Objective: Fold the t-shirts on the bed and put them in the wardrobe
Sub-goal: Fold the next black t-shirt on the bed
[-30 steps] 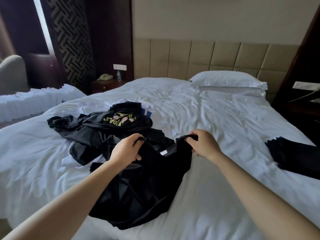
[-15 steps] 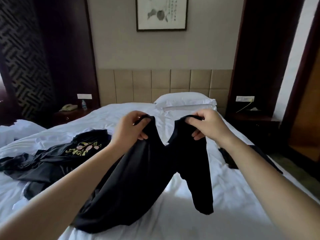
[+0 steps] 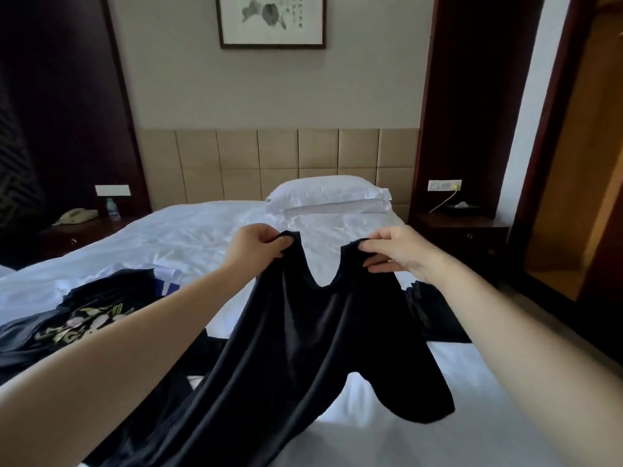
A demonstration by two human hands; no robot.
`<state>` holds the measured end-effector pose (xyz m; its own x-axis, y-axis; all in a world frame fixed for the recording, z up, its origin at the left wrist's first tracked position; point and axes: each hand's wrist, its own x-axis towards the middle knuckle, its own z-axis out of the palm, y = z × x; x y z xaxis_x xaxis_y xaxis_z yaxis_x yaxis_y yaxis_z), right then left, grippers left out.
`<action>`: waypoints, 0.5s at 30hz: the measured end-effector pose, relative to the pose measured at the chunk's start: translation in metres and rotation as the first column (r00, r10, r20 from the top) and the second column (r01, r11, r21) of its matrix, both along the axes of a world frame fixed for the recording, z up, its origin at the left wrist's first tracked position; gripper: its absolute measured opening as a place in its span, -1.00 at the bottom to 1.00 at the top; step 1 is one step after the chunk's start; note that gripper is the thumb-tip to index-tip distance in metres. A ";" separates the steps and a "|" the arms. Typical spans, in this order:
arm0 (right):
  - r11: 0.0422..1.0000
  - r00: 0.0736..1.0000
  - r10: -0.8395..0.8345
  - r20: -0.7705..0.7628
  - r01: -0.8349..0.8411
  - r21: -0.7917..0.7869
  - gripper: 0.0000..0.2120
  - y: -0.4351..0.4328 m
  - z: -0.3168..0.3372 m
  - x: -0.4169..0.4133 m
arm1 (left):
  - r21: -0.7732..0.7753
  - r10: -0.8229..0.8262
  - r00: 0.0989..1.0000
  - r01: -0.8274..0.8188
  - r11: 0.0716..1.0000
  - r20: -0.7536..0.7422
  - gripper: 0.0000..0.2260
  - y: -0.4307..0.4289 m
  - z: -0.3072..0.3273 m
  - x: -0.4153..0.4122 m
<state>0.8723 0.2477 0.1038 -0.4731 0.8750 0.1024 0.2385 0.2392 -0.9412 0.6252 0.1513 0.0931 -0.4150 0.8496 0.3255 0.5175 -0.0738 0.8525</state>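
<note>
- Black t-shirt [image 3: 303, 348]: held up over the middle of the bed, neckline uppermost and sagging in a U between the two hands. One short sleeve hangs free at the right, and the body trails down to the lower left edge of the view.
- Left hand [image 3: 256, 246]: grip clamped on the shirt's shoulder seam left of the neckline, fingers curled over the cloth.
- Right hand [image 3: 401, 254]: grip pinched on the shoulder seam right of the neckline, thumb and fingertips closed on the fabric.
- Bed [image 3: 202, 237]: white sheet, creased, carrying everything below.
- Printed t-shirt [image 3: 84, 321]: black with a pale floral print, crumpled at the left of the bed, partly hidden by the left forearm.
- White cloth [image 3: 167, 278]: has a blue patch and lies just beside the printed t-shirt.
- Dark garment [image 3: 435, 315]: lies flat at the bed's right edge, largely covered by the held shirt and the right forearm.
- Pillow [image 3: 328, 193]: white, at the head of the bed, against the headboard [image 3: 276, 163], which is tan and padded.
- Framed picture [image 3: 271, 20]: on the wall above the headboard.
- Left nightstand [image 3: 77, 234]: carries a telephone [image 3: 76, 215] and a water bottle [image 3: 113, 208].
- Right nightstand [image 3: 465, 227]: carries a tissue box [image 3: 463, 207], with a cable [image 3: 443, 202] hanging from the wall socket [image 3: 444, 185] above it.
- Wood-lined opening [image 3: 573, 197]: at the far right, beyond the bed, with a dark frame.
</note>
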 end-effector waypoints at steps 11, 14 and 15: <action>0.815 0.871 -0.174 -0.460 0.389 0.429 -0.94 0.080 0.144 -0.037 | 0.572 0.285 0.941 -0.135 0.809 -0.180 -0.88 0.094 0.169 -0.025; 0.768 0.851 -0.192 -0.488 0.440 0.466 -0.92 0.076 0.163 -0.029 | 0.602 0.298 0.927 -0.108 0.791 -0.226 -0.90 0.090 0.186 -0.019; 0.756 0.849 -0.200 -0.490 0.452 0.473 -0.91 0.073 0.164 -0.025 | 0.599 0.296 0.926 -0.102 0.794 -0.234 -0.90 0.086 0.185 -0.015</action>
<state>0.8471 0.3211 0.2681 0.0221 0.6928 0.7208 0.0511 0.7192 -0.6929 0.6100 0.2375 0.2784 -0.3532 0.3787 0.8555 0.7963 -0.3582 0.4874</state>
